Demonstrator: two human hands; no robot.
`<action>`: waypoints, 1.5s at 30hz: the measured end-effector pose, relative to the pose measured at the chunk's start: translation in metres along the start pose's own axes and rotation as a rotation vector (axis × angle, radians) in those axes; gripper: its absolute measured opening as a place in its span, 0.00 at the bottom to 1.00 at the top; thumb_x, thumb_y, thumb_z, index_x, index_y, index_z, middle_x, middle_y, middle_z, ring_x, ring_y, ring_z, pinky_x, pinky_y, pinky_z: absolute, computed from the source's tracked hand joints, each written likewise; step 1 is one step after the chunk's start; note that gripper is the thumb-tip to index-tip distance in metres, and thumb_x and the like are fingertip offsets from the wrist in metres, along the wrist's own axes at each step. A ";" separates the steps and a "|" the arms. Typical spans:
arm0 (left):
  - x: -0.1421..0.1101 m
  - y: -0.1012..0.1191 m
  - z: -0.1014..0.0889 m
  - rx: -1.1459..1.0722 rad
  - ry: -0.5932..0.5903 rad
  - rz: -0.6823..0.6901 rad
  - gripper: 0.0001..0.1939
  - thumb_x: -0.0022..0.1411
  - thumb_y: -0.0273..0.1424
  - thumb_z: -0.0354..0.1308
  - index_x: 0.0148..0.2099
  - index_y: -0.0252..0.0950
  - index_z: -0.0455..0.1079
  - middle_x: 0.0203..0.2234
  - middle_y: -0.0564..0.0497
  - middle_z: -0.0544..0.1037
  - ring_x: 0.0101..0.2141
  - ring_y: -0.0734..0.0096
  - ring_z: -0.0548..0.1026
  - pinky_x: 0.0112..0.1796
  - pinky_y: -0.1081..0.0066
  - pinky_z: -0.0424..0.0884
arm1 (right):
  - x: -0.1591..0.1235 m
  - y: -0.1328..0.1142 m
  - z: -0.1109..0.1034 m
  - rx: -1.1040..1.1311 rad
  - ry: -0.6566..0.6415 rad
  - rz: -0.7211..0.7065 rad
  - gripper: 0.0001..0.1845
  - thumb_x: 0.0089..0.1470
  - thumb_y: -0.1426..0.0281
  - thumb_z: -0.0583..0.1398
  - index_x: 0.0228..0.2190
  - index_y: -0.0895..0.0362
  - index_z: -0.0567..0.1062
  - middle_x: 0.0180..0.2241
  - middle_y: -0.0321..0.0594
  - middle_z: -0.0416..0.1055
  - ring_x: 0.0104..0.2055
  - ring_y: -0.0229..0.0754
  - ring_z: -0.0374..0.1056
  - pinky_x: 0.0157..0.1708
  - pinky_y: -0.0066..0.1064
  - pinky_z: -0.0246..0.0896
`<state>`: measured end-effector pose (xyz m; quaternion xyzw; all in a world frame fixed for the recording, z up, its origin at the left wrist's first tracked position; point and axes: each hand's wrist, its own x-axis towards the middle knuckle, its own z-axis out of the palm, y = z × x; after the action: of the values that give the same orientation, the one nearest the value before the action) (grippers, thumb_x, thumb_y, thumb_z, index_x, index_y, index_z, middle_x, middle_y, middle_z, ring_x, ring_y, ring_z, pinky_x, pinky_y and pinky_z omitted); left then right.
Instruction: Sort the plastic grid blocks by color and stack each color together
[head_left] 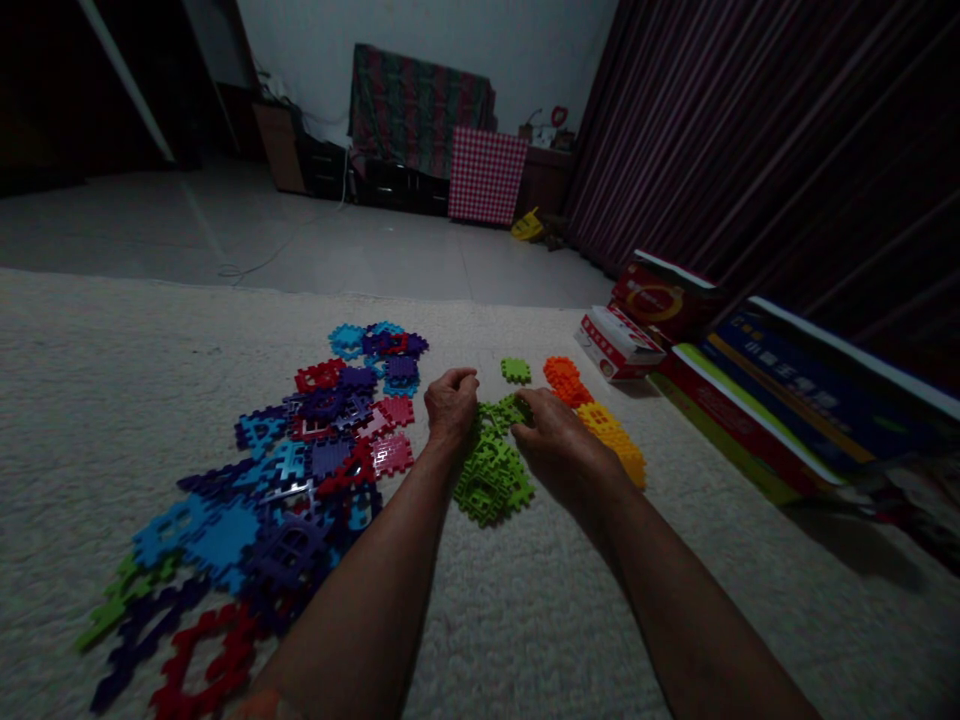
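Observation:
My right hand (559, 430) pinches the edge of a green interlocking plastic piece (504, 408) above the far end of a green pile. My left hand (452, 405) is curled at the left side of that pile, its fingers bent inward; whatever they grip is hidden. Below and between my wrists lies the heap of green pieces (491, 480). One lone green square piece (516, 370) rests flat just beyond my hands. To the right of my right hand are a stack of orange pieces (564, 380) and a row of yellow pieces (619, 445), partly covered by the hand.
Mixed blue, purple, red and pink pieces (330, 460) spread over the pale mat (517, 620) on the left, partly behind my left forearm. A small white-and-red box (619, 343) and larger cartons (810, 380) stand on the right. Farther off are a tiled floor and a low cabinet.

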<state>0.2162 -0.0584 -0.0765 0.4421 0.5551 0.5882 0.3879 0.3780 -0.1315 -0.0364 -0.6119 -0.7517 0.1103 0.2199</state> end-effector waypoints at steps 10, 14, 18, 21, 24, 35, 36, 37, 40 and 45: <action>0.000 0.003 0.000 0.005 -0.018 -0.023 0.15 0.51 0.33 0.56 0.38 0.37 0.80 0.30 0.50 0.82 0.31 0.67 0.78 0.35 0.70 0.73 | 0.045 0.013 0.001 -0.141 0.039 0.133 0.21 0.52 0.64 0.64 0.47 0.58 0.75 0.46 0.50 0.72 0.48 0.51 0.69 0.49 0.40 0.64; 0.002 0.001 0.000 0.033 -0.010 -0.009 0.14 0.50 0.33 0.57 0.38 0.37 0.80 0.28 0.50 0.81 0.31 0.67 0.77 0.34 0.70 0.72 | 0.073 0.008 0.005 -0.247 0.113 0.211 0.21 0.54 0.60 0.64 0.47 0.58 0.76 0.47 0.52 0.70 0.52 0.54 0.68 0.51 0.41 0.64; 0.003 -0.003 0.001 0.012 -0.016 -0.022 0.14 0.51 0.33 0.57 0.38 0.37 0.80 0.27 0.51 0.80 0.29 0.68 0.76 0.33 0.70 0.71 | 0.088 0.003 0.011 -0.253 0.143 0.277 0.22 0.56 0.59 0.61 0.48 0.59 0.75 0.50 0.56 0.68 0.52 0.56 0.67 0.52 0.43 0.64; 0.002 -0.002 0.001 0.014 -0.011 -0.024 0.14 0.51 0.33 0.58 0.39 0.37 0.80 0.27 0.51 0.80 0.29 0.69 0.75 0.33 0.71 0.71 | 0.092 0.001 0.014 -0.247 0.169 0.292 0.21 0.58 0.58 0.60 0.48 0.58 0.74 0.50 0.56 0.67 0.52 0.56 0.68 0.52 0.44 0.63; 0.001 0.001 0.001 0.018 -0.002 -0.020 0.14 0.51 0.32 0.58 0.38 0.36 0.81 0.26 0.51 0.80 0.29 0.69 0.75 0.33 0.71 0.70 | 0.094 0.001 0.015 -0.262 0.177 0.306 0.22 0.58 0.57 0.60 0.48 0.60 0.74 0.51 0.58 0.66 0.52 0.58 0.67 0.51 0.44 0.63; 0.000 0.002 0.000 0.000 0.021 0.013 0.14 0.51 0.32 0.57 0.38 0.35 0.80 0.29 0.49 0.82 0.31 0.67 0.77 0.35 0.70 0.70 | 0.059 0.010 0.022 -0.025 0.164 0.077 0.15 0.54 0.64 0.62 0.42 0.59 0.77 0.41 0.47 0.73 0.42 0.46 0.70 0.44 0.36 0.65; 0.000 0.003 0.000 -0.004 0.023 0.009 0.14 0.51 0.32 0.57 0.38 0.35 0.80 0.29 0.49 0.82 0.31 0.67 0.77 0.35 0.70 0.70 | 0.053 0.009 0.022 0.008 0.119 0.076 0.15 0.54 0.65 0.62 0.42 0.58 0.77 0.40 0.47 0.73 0.40 0.45 0.70 0.42 0.35 0.65; 0.000 0.003 -0.001 -0.009 0.024 0.003 0.14 0.51 0.31 0.56 0.38 0.35 0.80 0.29 0.49 0.82 0.31 0.67 0.77 0.36 0.70 0.70 | 0.048 0.008 0.022 0.034 0.084 0.071 0.15 0.54 0.65 0.62 0.42 0.58 0.78 0.39 0.46 0.73 0.39 0.44 0.70 0.41 0.34 0.65; 0.001 0.003 -0.001 -0.021 0.026 -0.013 0.15 0.52 0.30 0.55 0.39 0.36 0.79 0.29 0.49 0.82 0.32 0.67 0.78 0.36 0.70 0.71 | 0.038 0.005 0.022 0.035 0.017 0.046 0.14 0.55 0.61 0.62 0.38 0.58 0.78 0.36 0.44 0.73 0.37 0.43 0.68 0.38 0.32 0.63; 0.002 -0.002 0.001 -0.076 0.009 -0.032 0.16 0.53 0.31 0.53 0.41 0.36 0.78 0.28 0.49 0.81 0.33 0.67 0.78 0.34 0.71 0.72 | 0.034 -0.003 0.023 -0.110 -0.029 0.096 0.21 0.53 0.54 0.63 0.38 0.59 0.79 0.38 0.45 0.72 0.38 0.44 0.68 0.38 0.31 0.60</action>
<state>0.2166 -0.0561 -0.0778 0.4154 0.5410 0.6045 0.4115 0.3591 -0.0966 -0.0489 -0.6566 -0.7297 0.0880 0.1695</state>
